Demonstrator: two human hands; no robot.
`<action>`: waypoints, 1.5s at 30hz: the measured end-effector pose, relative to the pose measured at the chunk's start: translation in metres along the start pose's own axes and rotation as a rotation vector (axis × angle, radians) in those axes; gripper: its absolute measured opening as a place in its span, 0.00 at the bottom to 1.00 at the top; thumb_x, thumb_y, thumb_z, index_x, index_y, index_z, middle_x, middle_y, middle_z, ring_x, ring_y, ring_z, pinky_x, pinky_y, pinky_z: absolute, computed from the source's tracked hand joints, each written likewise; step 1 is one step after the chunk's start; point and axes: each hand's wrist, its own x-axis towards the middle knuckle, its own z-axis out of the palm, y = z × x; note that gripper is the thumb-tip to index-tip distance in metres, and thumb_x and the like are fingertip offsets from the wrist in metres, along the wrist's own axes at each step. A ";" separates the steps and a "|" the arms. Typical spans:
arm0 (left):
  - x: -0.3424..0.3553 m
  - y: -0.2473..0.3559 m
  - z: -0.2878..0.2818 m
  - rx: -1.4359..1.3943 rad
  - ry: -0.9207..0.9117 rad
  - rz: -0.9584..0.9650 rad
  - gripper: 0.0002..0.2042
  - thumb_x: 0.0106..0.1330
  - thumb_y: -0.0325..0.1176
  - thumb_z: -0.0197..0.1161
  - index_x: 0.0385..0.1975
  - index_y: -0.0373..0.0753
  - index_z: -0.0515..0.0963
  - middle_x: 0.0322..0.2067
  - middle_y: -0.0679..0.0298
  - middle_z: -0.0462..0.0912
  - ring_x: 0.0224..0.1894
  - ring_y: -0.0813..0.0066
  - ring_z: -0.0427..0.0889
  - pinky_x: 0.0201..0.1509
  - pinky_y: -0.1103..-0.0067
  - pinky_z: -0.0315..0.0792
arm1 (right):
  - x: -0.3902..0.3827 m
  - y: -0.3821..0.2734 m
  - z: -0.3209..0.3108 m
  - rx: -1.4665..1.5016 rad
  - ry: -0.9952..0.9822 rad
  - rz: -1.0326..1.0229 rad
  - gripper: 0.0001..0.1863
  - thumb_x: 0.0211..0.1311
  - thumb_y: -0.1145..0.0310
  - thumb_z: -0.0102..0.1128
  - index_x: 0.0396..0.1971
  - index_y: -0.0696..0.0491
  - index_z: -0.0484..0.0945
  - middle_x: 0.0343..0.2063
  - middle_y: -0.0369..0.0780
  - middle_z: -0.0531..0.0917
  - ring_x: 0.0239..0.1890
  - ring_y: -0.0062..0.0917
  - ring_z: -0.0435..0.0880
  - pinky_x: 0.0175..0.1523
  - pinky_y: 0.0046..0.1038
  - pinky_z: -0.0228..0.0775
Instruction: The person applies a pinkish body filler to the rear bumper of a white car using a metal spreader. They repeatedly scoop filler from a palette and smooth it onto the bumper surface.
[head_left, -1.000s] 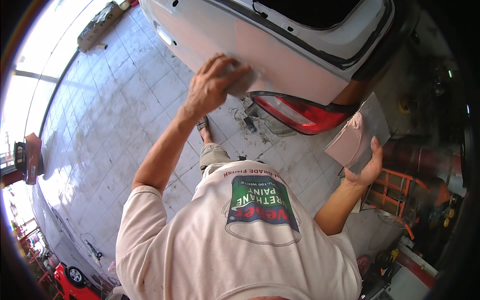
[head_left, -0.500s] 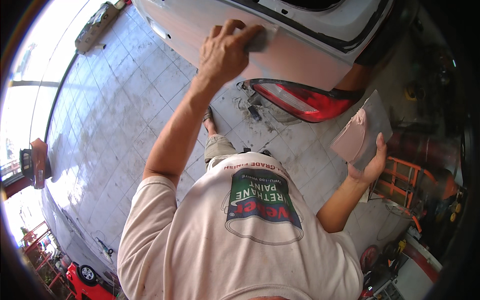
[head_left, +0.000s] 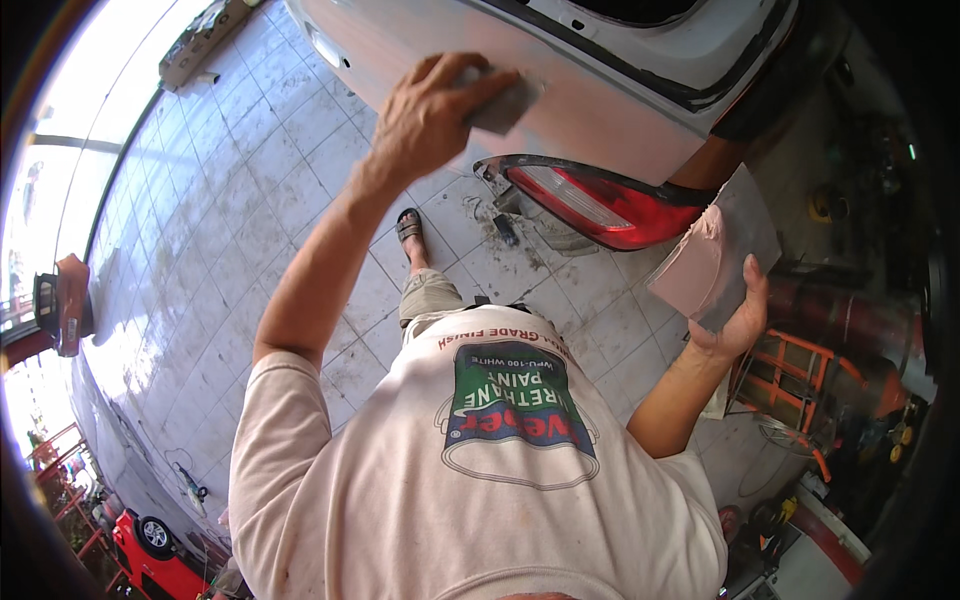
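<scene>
My left hand (head_left: 422,122) is closed around a flat grey spreader (head_left: 507,103), its fingers bent over the near edge. The spreader rests against or just over the car's body panel (head_left: 610,115), which is pale and smeared with pinkish filler; contact cannot be made out exactly. Lower right, my right hand (head_left: 738,318) grips a thin grey board (head_left: 745,235) at its near edge, thumb on top. Pink putty (head_left: 695,265) is spread over the board's left part, with a thicker ridge along its upper edge.
Below the panel sits a red and clear tail light (head_left: 620,208). Dark scraps (head_left: 506,230) lie on the dirty tiled floor (head_left: 280,150). An orange metal frame (head_left: 785,370) stands right of my right arm. A red car (head_left: 160,555) shows at the lower left.
My left hand with the spreader has moved left and slightly nearer to me along the panel. The putty board has shifted a little to the left. More of my foot shows.
</scene>
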 end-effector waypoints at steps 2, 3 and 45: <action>0.032 -0.029 0.001 0.008 0.054 -0.031 0.30 0.69 0.24 0.67 0.67 0.67 0.87 0.63 0.64 0.86 0.69 0.55 0.84 0.68 0.58 0.84 | -0.007 0.007 -0.007 -0.101 -0.106 -0.114 0.32 0.73 0.63 0.76 0.71 0.61 0.76 0.71 0.50 0.80 0.72 0.42 0.81 0.78 0.48 0.74; 0.043 -0.044 0.003 0.041 0.081 -0.031 0.28 0.74 0.25 0.68 0.71 0.63 0.85 0.65 0.62 0.86 0.65 0.51 0.86 0.71 0.61 0.82 | -0.008 0.009 -0.006 -0.151 -0.037 -0.146 0.37 0.68 0.63 0.80 0.71 0.61 0.76 0.72 0.50 0.79 0.73 0.43 0.80 0.79 0.49 0.74; -0.056 -0.070 0.029 -0.029 -0.046 0.088 0.40 0.54 0.22 0.75 0.70 0.69 0.86 0.71 0.70 0.81 0.80 0.57 0.73 0.85 0.61 0.72 | 0.043 0.013 0.039 -0.146 0.094 0.067 0.27 0.81 0.63 0.61 0.71 0.61 0.76 0.67 0.45 0.85 0.69 0.39 0.83 0.76 0.45 0.72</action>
